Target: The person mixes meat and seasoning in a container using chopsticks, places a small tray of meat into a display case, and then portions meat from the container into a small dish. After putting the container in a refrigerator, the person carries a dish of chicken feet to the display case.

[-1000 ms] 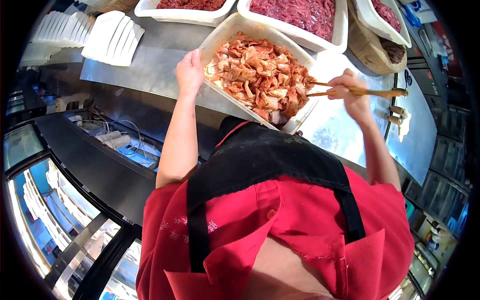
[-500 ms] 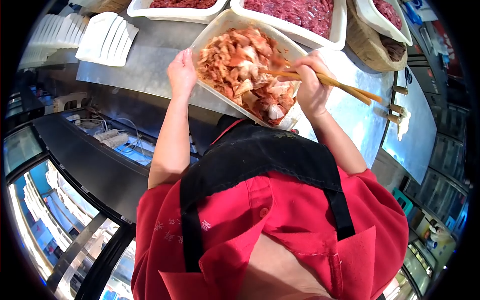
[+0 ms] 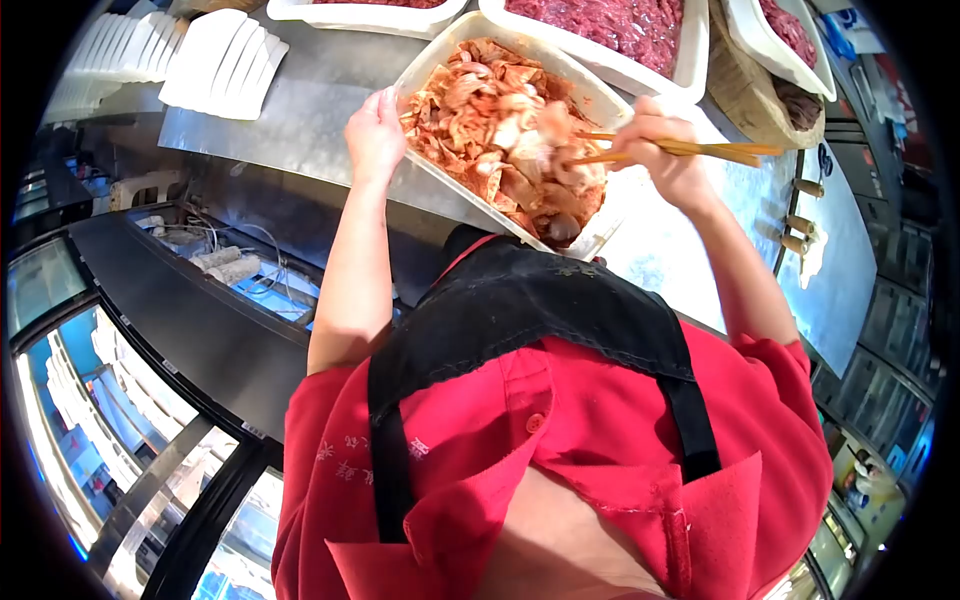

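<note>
Hands: both busy at one white tub (image 3: 440,185) of sliced, orange-red marinated meat (image 3: 495,125). The tub sits tilted on the near edge of the steel counter (image 3: 290,120), just in front of the person's chest.

The left hand (image 3: 375,135) is on the tub's left rim, with fingers curled over the edge and thumb outside, in a closed grip touching the plastic. The right hand (image 3: 665,150) is at the tub's right side, its fingers pinched together round a pair of chopsticks (image 3: 720,150). The chopstick tips are pushed into the meat on the right side of the pile. Their back ends stick out right, past the hand and over the counter. Whether a slice is caught between the tips cannot be told.

Counts:
- One tub of sliced meat and two chopsticks.
- Three more white tubs of dark red meat (image 3: 698,50) along the far edge, all cut off by the frame. The middle one is just behind the held tub.
- Two fanned stacks of white trays (image 3: 215,65) at far left, side by side.
- One round wooden block (image 3: 760,95) at far right, under the rightmost tub.
- Three short wooden pegs (image 3: 800,222) in a row on the right counter edge, well apart from the hands.

The person wears a red shirt (image 3: 600,430) and a black apron (image 3: 520,300), which fill the near half of the view. Glass-fronted cabinets (image 3: 100,400) are low on the left.
</note>
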`<state>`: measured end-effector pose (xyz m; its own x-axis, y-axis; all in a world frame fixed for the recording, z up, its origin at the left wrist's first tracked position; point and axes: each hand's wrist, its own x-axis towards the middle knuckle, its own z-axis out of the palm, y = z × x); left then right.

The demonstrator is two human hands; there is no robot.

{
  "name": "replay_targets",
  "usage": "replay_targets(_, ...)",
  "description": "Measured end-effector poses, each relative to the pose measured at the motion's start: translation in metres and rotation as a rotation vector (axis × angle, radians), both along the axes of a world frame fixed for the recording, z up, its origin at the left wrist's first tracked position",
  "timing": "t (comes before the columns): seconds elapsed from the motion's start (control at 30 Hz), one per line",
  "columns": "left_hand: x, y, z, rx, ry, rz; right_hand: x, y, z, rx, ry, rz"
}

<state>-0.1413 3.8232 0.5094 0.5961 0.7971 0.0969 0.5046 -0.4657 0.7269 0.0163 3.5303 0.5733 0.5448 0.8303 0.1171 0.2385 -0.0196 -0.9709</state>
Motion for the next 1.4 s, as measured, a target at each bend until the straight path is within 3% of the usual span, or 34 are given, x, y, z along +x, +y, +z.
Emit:
replay_targets(0.13, -0.001, 0.006, -0.011, -0.045, -0.026, 0.015, 0.011, -0.028, 0.036, -0.136, 0.015, -0.133)
replay_targets(0.27, 0.0, 0.005, -0.005, -0.018, -0.03, 0.017, 0.009, -0.027, 0.029, -0.303, 0.088, -0.15)
replay_targets(0.43, -0.001, 0.004, -0.005, -0.024, -0.059, 0.019, -0.024, -0.013, -0.008, 0.079, 0.244, -0.325)
replay_targets(0.53, 0.0, 0.001, -0.005, -0.048, -0.048, 0.025, -0.04, 0.004, -0.007, 0.193, 0.07, -0.295)
replay_targets(0.57, 0.0, 0.001, -0.007, -0.057, -0.049, 0.026, -0.038, 0.013, -0.004, 0.239, -0.304, -0.327)
replay_targets(0.77, 0.0, -0.004, 0.0, -0.116, -0.041, -0.023, -0.026, 0.055, 0.012, 0.465, -0.297, -0.248)
replay_targets(0.83, -0.002, -0.007, -0.003, -0.114, -0.061, -0.03, -0.02, 0.075, 0.001, 0.459, -0.276, -0.194)
replay_targets(0.9, -0.004, -0.007, -0.002, -0.113, -0.081, -0.038, -0.022, 0.092, -0.003, 0.297, -0.27, -0.169)
replay_targets(0.93, -0.004, -0.006, 0.002, -0.121, -0.065, -0.034, -0.03, 0.096, -0.008, 0.241, 0.05, -0.126)
replay_targets(0.97, -0.004, -0.004, 0.005, -0.128, -0.049, -0.03, -0.018, 0.094, -0.039, 0.275, -0.396, -0.002)
replay_targets(1.03, -0.003, -0.006, 0.013, -0.115, -0.032, -0.03, -0.026, 0.059, -0.025, 0.318, -0.463, 0.054)
replay_targets(1.1, -0.005, -0.002, 0.012, -0.106, -0.01, -0.042, -0.027, 0.018, -0.022, 0.155, -0.343, 0.071)
replay_targets(1.23, -0.006, 0.008, -0.004, -0.112, -0.052, -0.039, -0.015, -0.03, 0.021, -0.018, -0.052, -0.048)
replay_targets(1.33, -0.005, 0.013, -0.013, -0.124, -0.072, -0.045, -0.005, -0.055, 0.043, -0.066, -0.127, -0.109)
replay_targets(1.4, -0.005, 0.013, -0.013, -0.141, -0.074, -0.04, -0.008, -0.056, 0.053, -0.084, 0.066, -0.314)
